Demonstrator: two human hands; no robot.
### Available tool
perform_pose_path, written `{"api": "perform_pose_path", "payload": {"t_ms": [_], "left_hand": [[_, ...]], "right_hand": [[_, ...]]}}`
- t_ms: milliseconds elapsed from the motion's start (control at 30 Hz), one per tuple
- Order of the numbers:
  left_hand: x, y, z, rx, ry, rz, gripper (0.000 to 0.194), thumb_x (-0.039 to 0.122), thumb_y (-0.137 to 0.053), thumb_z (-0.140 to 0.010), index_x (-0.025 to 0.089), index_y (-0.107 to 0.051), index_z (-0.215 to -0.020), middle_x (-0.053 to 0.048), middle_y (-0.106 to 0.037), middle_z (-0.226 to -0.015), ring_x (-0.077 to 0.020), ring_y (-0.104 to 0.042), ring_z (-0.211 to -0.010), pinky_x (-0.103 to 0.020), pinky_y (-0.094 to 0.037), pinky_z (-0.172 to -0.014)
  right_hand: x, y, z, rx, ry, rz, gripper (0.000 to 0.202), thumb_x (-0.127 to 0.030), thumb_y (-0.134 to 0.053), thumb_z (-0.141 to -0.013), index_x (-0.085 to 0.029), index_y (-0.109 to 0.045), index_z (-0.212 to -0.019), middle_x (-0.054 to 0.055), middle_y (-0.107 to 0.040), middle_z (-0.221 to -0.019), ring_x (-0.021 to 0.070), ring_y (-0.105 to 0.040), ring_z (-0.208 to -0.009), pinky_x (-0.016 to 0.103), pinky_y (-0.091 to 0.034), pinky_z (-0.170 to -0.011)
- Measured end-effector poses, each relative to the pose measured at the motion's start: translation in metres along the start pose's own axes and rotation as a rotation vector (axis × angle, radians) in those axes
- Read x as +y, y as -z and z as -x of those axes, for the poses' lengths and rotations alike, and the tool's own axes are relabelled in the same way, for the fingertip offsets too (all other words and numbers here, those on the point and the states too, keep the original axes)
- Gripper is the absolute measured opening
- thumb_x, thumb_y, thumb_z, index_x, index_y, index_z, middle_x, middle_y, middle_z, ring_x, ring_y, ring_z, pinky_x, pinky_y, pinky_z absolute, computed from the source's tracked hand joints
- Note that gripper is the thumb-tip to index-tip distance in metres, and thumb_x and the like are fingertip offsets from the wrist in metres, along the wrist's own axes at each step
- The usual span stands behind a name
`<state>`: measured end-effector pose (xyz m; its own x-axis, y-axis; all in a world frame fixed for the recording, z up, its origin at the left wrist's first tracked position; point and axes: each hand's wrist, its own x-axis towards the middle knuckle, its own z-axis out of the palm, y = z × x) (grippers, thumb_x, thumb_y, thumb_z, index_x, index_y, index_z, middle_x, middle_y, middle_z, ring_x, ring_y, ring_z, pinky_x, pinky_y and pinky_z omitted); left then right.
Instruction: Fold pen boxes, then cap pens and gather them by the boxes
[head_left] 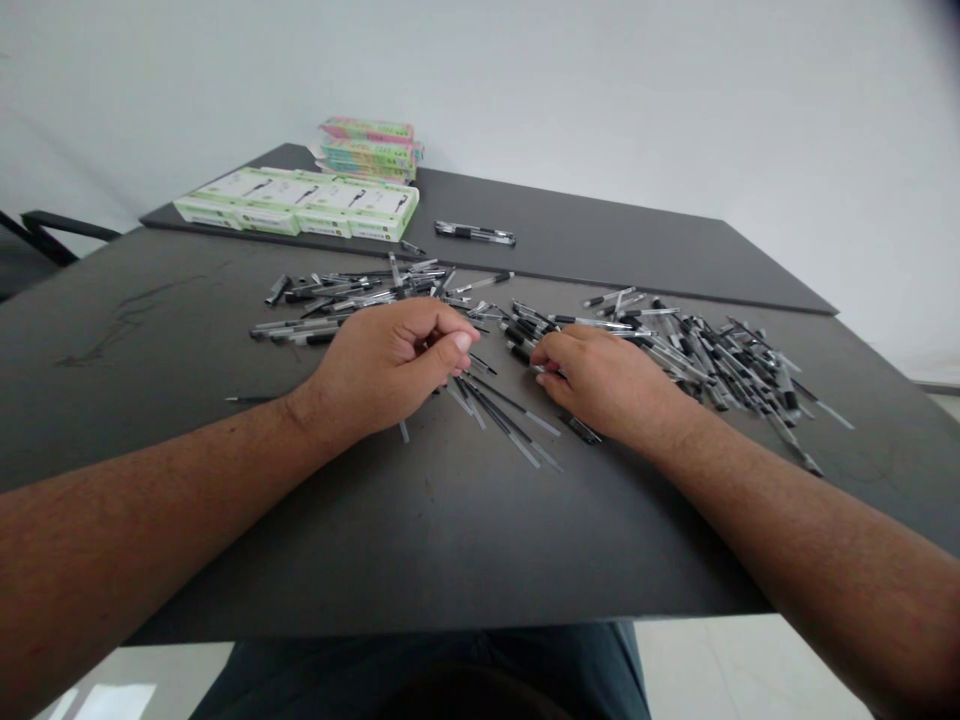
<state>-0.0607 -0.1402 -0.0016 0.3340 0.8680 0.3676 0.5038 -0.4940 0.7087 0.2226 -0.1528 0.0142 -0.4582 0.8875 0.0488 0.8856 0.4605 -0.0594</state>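
Observation:
My left hand is curled closed above the middle of the table, thumb against the fingers. Whatever it may grip is hidden. Several thin ink refills, dark with clear ends, fan out on the table beneath it. Behind this hand lies a loose pile of clear and black pen parts. My right hand rests low at the left end of another pile of black-gripped pens. Its thumb and fingers close around a pen, partly covered by the fingertips. A black pen cap lies just under that hand.
On the raised back panel stand a row of green-white boxes and a stack of colourful boxes. A few assembled pens lie beside them. One refill sits left of my left wrist. A chair arm shows at far left.

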Motion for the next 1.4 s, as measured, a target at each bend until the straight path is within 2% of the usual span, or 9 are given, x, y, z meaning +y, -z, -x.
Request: {"api": "perform_pose_path", "payload": {"t_ms": [267, 667, 833, 1000, 1067, 1200, 1267, 1400], "left_hand": [[0.002, 0.0, 0.0, -0.005, 0.015, -0.008, 0.024, 0.045, -0.068, -0.106, 0.027, -0.084, -0.102, -0.004, -0.087, -0.089, -0.0242, -0.082, -0.084, -0.035, -0.062, -0.07], [0.005, 0.001, -0.002, 0.0, -0.02, -0.044, 0.026, 0.044, -0.066, -0.105, 0.025, -0.084, -0.101, -0.003, -0.087, -0.089, -0.0228, -0.081, -0.084, -0.034, -0.061, -0.072], [0.004, 0.001, -0.001, 0.002, -0.023, -0.055, 0.025, 0.043, -0.067, -0.104, 0.025, -0.084, -0.101, -0.003, -0.087, -0.09, -0.0232, -0.082, -0.086, -0.034, -0.061, -0.073], [0.003, -0.001, -0.001, 0.009, -0.002, -0.026, 0.023, 0.042, -0.067, -0.105, 0.026, -0.084, -0.101, -0.003, -0.087, -0.087, -0.0241, -0.083, -0.087, -0.035, -0.062, -0.074], [0.004, -0.002, -0.001, 0.017, 0.008, -0.022, 0.023, 0.041, -0.067, -0.106, 0.026, -0.084, -0.102, -0.003, -0.087, -0.086, -0.024, -0.083, -0.086, -0.035, -0.061, -0.074], [0.005, -0.001, -0.002, 0.019, 0.026, -0.013, 0.022, 0.04, -0.067, -0.106, 0.027, -0.084, -0.103, -0.001, -0.086, -0.082, -0.0221, -0.081, -0.076, -0.035, -0.06, -0.071], [0.004, -0.001, -0.002, 0.014, 0.022, -0.013, 0.021, 0.04, -0.067, -0.106, 0.027, -0.084, -0.102, -0.002, -0.086, -0.082, -0.022, -0.081, -0.075, -0.035, -0.06, -0.071], [0.004, -0.001, -0.002, 0.013, 0.027, -0.004, 0.022, 0.042, -0.068, -0.105, 0.026, -0.084, -0.103, -0.001, -0.086, -0.083, -0.0219, -0.08, -0.077, -0.034, -0.06, -0.071]], "right_hand": [[-0.002, 0.002, -0.001, -0.023, -0.033, -0.008, 0.024, -0.021, -0.074, -0.108, -0.021, -0.082, -0.131, 0.012, -0.086, -0.122, 0.0295, -0.081, -0.113, 0.037, -0.059, -0.1], [-0.002, 0.0, -0.001, -0.016, -0.04, -0.004, 0.046, -0.016, -0.064, -0.108, -0.012, -0.08, -0.151, 0.019, -0.085, -0.128, 0.0327, -0.081, -0.119, 0.041, -0.06, -0.111], [0.003, 0.01, 0.001, 0.06, -0.073, -0.026, 0.04, -0.013, -0.061, -0.105, -0.011, -0.085, -0.136, 0.021, -0.083, -0.126, 0.0355, -0.078, -0.122, 0.044, -0.059, -0.113], [0.0, 0.015, 0.005, 0.113, -0.042, -0.103, 0.028, -0.009, -0.063, -0.095, -0.017, -0.079, -0.115, 0.015, -0.081, -0.116, 0.032, -0.075, -0.11, 0.041, -0.057, -0.1], [-0.005, 0.016, 0.007, 0.09, -0.013, -0.144, 0.024, -0.009, -0.063, -0.093, -0.02, -0.075, -0.111, 0.012, -0.081, -0.112, 0.0293, -0.074, -0.104, 0.038, -0.056, -0.095], [-0.016, 0.016, 0.012, -0.045, 0.051, -0.215, 0.019, -0.016, -0.07, -0.095, -0.022, -0.072, -0.113, 0.008, -0.082, -0.108, 0.0242, -0.073, -0.09, 0.034, -0.054, -0.087], [-0.02, 0.015, 0.014, -0.088, 0.07, -0.226, 0.02, -0.018, -0.073, -0.095, -0.022, -0.072, -0.115, 0.008, -0.083, -0.11, 0.0246, -0.075, -0.093, 0.034, -0.054, -0.087], [-0.024, 0.01, 0.016, -0.095, 0.079, -0.187, 0.021, -0.018, -0.075, -0.097, -0.023, -0.074, -0.117, 0.009, -0.085, -0.115, 0.0283, -0.079, -0.108, 0.034, -0.055, -0.091]]}}
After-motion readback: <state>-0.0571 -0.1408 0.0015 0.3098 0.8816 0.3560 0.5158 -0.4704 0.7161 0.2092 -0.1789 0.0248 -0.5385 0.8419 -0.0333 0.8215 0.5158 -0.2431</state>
